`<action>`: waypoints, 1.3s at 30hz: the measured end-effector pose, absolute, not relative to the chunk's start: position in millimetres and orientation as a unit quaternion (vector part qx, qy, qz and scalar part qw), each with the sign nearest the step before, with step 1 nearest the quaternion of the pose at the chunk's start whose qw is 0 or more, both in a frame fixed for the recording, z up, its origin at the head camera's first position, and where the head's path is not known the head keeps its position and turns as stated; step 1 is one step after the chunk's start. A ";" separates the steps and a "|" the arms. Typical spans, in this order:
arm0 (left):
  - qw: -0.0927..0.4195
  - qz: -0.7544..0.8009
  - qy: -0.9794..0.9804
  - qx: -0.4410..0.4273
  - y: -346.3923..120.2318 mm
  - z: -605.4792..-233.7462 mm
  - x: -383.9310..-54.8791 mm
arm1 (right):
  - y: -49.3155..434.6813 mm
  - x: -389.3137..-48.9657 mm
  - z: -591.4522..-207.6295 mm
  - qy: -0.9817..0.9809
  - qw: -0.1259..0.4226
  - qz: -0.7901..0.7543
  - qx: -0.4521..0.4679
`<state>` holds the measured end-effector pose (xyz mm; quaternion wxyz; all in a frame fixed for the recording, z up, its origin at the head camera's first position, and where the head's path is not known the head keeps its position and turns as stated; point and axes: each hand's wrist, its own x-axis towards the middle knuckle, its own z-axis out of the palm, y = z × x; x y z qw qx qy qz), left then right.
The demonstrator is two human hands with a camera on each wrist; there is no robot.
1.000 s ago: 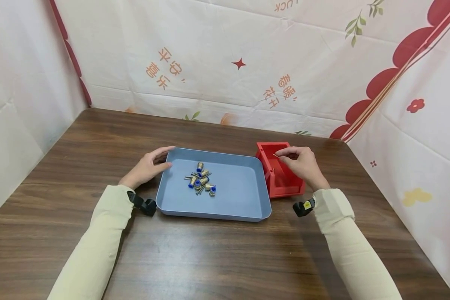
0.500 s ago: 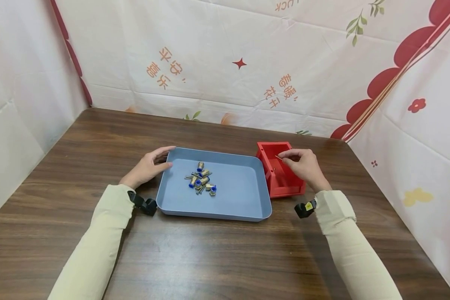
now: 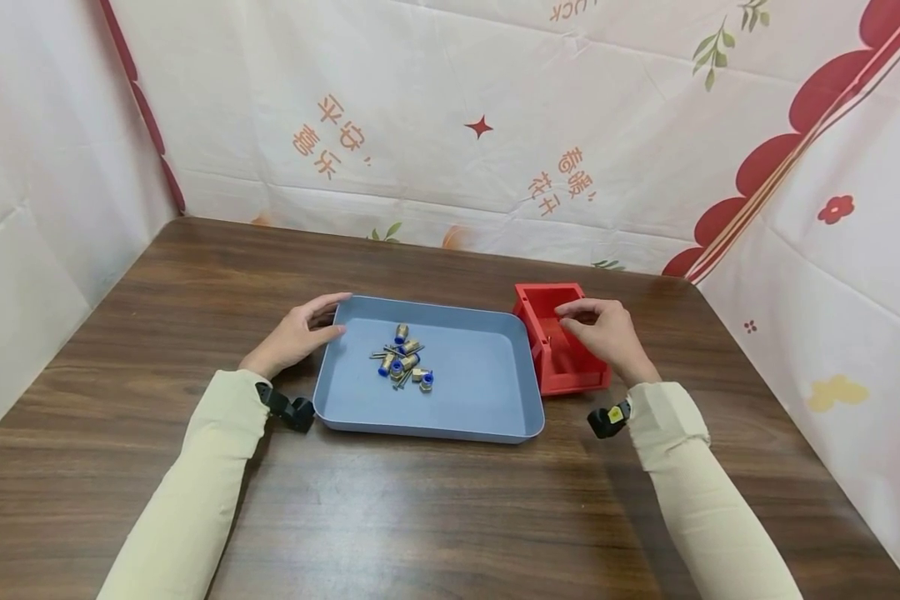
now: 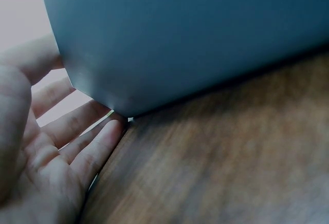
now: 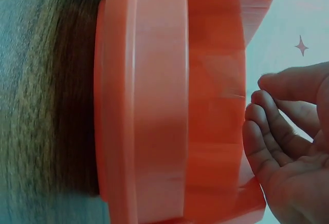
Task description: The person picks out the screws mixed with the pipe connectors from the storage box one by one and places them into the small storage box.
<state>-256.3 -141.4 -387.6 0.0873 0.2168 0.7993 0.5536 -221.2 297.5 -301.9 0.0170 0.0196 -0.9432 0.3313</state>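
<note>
In the head view a blue-grey tray (image 3: 465, 392) lies on the table, with a small pile of brass fittings (image 3: 410, 362) with blue ends and thin screws (image 3: 401, 382) on its left half. My left hand (image 3: 292, 337) rests at the tray's far left corner, thumb at the rim; the left wrist view shows its fingers (image 4: 95, 152) fairly straight against the outer wall. Over the red bin (image 3: 570, 383) is my right hand (image 3: 607, 333). Its fingertips (image 5: 254, 113) and thumb stand slightly apart in the right wrist view, and I see nothing between them.
The red bin stands right beside the tray's right end. Beneath everything is a dark wood table (image 3: 420, 517). A printed white cloth (image 3: 420, 167) hangs behind the table and along its sides.
A thin screw-like piece showed between my right fingertips earlier and is no longer seen there. The right hand shifted only slightly. Left hand and tray stay where they were.
</note>
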 end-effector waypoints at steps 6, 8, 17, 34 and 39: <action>0.087 0.558 0.797 0.217 -141.2 -387.9 -256.0 | 298.6 -221.3 -303.5 -0.941 0.017 0.338 0.025; 0.087 0.558 0.796 0.218 -141.3 -387.7 -256.0 | 298.8 -221.5 -303.8 -0.940 0.020 0.339 0.028; 0.090 0.561 0.793 0.218 -141.5 -388.0 -256.7 | 298.1 -221.2 -303.1 -0.939 0.016 0.342 0.031; 0.095 0.562 0.795 0.207 -141.9 -387.6 -256.3 | 277.0 -232.9 -302.8 -0.941 0.023 0.333 0.058; 0.095 0.569 0.789 0.212 -142.2 -388.6 -257.7 | 269.5 -236.9 -302.4 -0.941 0.036 0.329 0.064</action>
